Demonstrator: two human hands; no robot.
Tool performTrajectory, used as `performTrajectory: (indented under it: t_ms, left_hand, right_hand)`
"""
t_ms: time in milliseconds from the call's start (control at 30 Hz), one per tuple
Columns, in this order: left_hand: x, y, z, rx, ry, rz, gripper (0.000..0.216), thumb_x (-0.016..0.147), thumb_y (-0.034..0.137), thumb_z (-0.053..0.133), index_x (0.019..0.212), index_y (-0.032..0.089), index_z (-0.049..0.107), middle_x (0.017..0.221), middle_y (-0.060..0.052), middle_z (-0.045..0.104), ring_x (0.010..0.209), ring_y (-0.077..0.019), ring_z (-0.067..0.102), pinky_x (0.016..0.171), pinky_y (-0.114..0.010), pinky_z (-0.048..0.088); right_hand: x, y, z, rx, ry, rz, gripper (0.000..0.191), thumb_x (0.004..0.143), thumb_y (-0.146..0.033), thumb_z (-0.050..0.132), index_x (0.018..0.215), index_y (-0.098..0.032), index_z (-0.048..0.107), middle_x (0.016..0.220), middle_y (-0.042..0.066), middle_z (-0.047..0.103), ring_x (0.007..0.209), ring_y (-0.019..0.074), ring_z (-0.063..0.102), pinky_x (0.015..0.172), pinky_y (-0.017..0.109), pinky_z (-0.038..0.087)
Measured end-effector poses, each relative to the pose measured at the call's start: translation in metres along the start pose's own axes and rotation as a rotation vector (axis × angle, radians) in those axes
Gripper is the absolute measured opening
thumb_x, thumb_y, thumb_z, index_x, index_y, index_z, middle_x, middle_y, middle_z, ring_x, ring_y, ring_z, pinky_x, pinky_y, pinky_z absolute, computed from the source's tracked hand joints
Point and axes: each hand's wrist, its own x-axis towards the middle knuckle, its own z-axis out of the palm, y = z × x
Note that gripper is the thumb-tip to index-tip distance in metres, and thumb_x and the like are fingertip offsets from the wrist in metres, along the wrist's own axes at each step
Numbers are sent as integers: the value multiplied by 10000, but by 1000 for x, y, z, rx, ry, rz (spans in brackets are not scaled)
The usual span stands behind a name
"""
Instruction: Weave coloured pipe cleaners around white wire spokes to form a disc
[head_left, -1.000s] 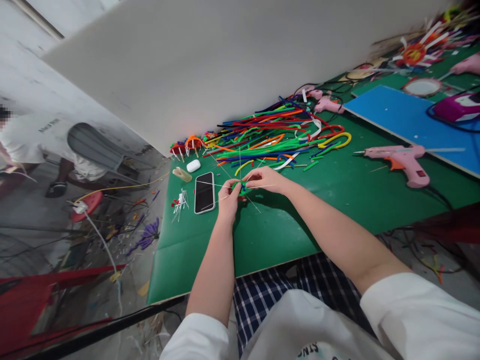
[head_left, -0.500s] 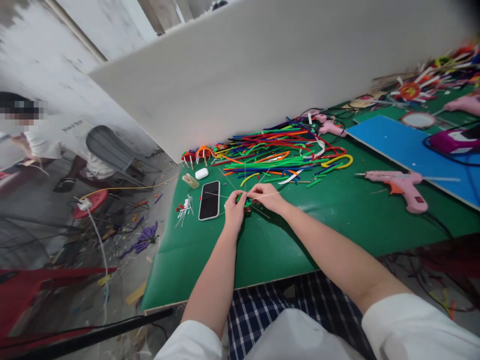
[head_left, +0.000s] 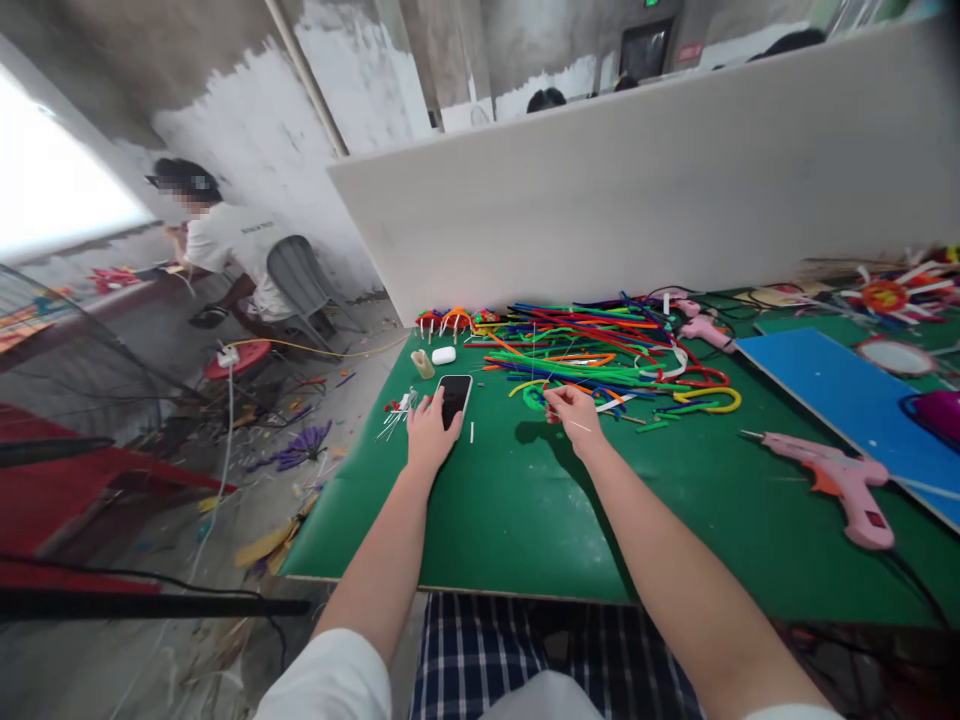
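Head view. Centre: the right hand (head_left: 571, 410) pinches a thin-spoked green piece (head_left: 533, 398). Left of centre: the left hand (head_left: 427, 432), well apart, lies spread on a phone (head_left: 456, 396). A slack pinch could drop the piece; a sweep could shove the phone. Counts: one piece, one phone, one white case (head_left: 444, 355); coloured strips (head_left: 585, 374), too tangled to number.

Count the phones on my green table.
1: the phone lies toward the left of the table, partly covered by your left hand. Others could be hidden under the colored stems.
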Motion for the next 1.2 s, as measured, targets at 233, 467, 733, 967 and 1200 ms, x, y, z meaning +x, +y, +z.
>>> performTrajectory:
  t_ms: [233,467,733,967,1200]
  left_hand:
    - [-3,2,3,36,65,26,449,762,280,431,1199,183,414,947,-81,621,1057,-248,457,982,-454,181]
    - [-4,-2,2,6,-16,47,487,758,305,445,1227,188,382,955,-81,613,1013,-243,481,965,-445,205]
    - [-1,-7,3,24,21,47,453,757,298,436,1195,181,431,929,-82,613,977,-252,486,924,-419,267]
    - [-3,-8,9,169,80,-10,437,752,362,436,1141,171,497,1144,-132,512,1130,-286,384,974,-462,187]
    - [-5,0,14,323,10,4,454,750,454,428,1150,250,502,1299,-110,381,1244,-296,232,984,-545,55]
  right_hand:
    - [2,-1,-8,-6,67,-2,290,577,-433,613,688,-174,547,549,-18,544,440,94,479,449,253,438]
    - [1,-1,-9,-12,43,-1,273,590,-414,615,686,-165,555,543,-18,545,439,80,476,446,231,430]
    - [0,-1,-8,-15,34,-15,259,605,-401,615,692,-165,556,552,-15,541,431,77,470,428,223,417]
    - [-1,-1,-7,-29,33,-4,272,601,-404,622,700,-158,560,536,-23,542,413,68,467,422,212,413]
    - [1,2,-6,-31,29,8,287,597,-408,625,699,-148,560,526,-26,546,409,63,469,418,203,414]
